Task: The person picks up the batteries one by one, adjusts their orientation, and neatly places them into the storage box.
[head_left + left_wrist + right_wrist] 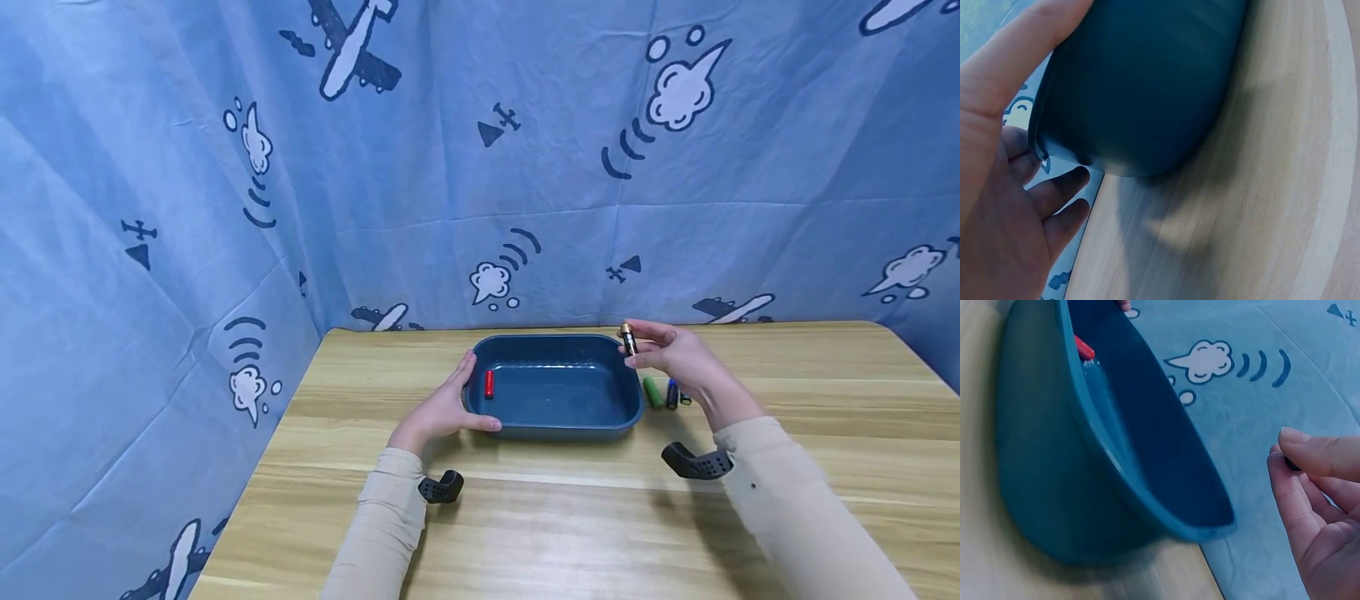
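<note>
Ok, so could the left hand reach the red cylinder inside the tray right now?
Likely yes: the red cylinder lies uncovered near the left hand, though that hand would probably have to release the tray first.

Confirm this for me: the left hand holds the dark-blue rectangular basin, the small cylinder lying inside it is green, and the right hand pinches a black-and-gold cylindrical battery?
Not quite: the small cylinder inside the basin is red, not green, as the head view shows. The rest stands.
</note>
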`<state>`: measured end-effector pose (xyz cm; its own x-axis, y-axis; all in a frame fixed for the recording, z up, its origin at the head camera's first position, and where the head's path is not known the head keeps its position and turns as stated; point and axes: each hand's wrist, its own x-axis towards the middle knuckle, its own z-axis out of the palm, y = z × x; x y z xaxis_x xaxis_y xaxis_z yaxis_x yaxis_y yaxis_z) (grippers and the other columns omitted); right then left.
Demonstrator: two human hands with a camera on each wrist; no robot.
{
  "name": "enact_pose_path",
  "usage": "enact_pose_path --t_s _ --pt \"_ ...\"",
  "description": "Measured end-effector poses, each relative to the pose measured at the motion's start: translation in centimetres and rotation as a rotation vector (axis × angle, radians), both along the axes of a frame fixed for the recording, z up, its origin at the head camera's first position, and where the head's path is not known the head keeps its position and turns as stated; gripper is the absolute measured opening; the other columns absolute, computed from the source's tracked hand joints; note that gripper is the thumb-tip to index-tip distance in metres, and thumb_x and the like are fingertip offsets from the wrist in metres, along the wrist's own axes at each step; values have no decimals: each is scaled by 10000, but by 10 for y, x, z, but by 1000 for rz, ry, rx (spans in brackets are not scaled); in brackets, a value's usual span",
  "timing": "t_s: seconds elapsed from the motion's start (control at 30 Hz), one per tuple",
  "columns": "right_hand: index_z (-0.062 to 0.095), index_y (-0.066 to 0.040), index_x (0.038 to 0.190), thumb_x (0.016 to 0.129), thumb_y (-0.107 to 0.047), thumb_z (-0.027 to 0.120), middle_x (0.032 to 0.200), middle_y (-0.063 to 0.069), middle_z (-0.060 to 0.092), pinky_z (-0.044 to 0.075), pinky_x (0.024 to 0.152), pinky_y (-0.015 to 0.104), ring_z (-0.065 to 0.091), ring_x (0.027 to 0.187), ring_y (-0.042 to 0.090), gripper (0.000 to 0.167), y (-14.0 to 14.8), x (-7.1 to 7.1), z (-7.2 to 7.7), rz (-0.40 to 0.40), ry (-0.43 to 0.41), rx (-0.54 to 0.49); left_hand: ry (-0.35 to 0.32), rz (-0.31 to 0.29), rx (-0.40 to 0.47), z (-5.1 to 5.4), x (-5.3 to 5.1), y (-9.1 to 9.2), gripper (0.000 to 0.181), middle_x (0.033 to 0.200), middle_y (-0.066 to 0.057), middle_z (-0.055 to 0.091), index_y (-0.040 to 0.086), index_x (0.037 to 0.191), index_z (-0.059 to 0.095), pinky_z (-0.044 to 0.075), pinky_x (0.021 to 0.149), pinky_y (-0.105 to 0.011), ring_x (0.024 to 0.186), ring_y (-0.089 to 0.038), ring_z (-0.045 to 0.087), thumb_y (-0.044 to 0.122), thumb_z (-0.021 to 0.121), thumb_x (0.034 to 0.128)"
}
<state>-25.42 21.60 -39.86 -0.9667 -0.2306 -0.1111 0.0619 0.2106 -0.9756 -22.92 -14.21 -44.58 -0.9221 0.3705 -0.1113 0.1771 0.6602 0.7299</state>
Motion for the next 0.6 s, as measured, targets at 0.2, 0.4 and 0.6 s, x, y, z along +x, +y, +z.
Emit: enact_pose_path --t_s 0.2,0.4,0.6 --pt "287 -3 1440 805 -6 688 1360 295 394 454 885 230 592 964 35 751 -11 -2 1 7 9 6 12 -6 7 0 0 0 1217 1545 80 -27 172 1503 40 149 1110 -394 1400 -160 38 515 806 621" --pt "303 -30 1442 797 20 680 1405 212 380 352 1017 414 578 988 62 749 -22 -5 2 -17 -33 -4 3 7 10 0 0 0 1212 1542 97 -25 183 1503 43 147 1110 -380 1397 -134 36 505 810 622" --pt "303 -34 1443 805 24 676 1397 204 365 382 997 381 565 1049 123 742 -33 -8 4 -26 -46 -8 -1 5 16 1 0 1 1196 1542 95 -24 177 1503 48 144 1111 -376 1397 -132 32 478 814 636"
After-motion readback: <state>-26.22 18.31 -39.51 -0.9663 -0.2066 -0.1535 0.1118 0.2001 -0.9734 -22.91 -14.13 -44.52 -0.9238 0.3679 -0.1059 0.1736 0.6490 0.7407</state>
